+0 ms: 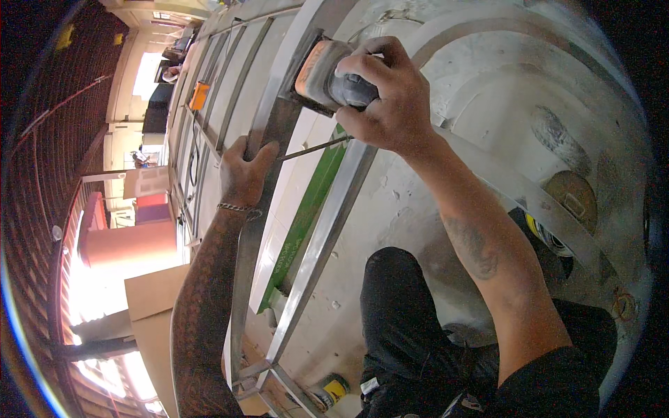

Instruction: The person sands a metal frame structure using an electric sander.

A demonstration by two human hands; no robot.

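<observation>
Here, the right hand [390,94] has its fingers wrapped around the rounded grip of a sander [326,72], orange and grey, whose flat base sits against a broad metal bar [277,117] near its upper stretch. Lower down the same bar, the left hand [244,171] grasps it, thumb laid across the face and fingers along the far edge, partly out of sight; a chain bracelet [239,209] circles that wrist.

A thin rod [313,148] crosses from the bar, beside the left thumb, to a second, shinier bar [323,233]. Between the two bars shows a green strip [296,240], lying lengthwise. Beyond the left hand, an orange object [200,96] rests on more metal framing. Near the lower edge, a black-and-yellow can [336,390] stands or lies; I cannot tell which. To the right, a round brown disc [573,198] lies on the dusty floor [390,198].
</observation>
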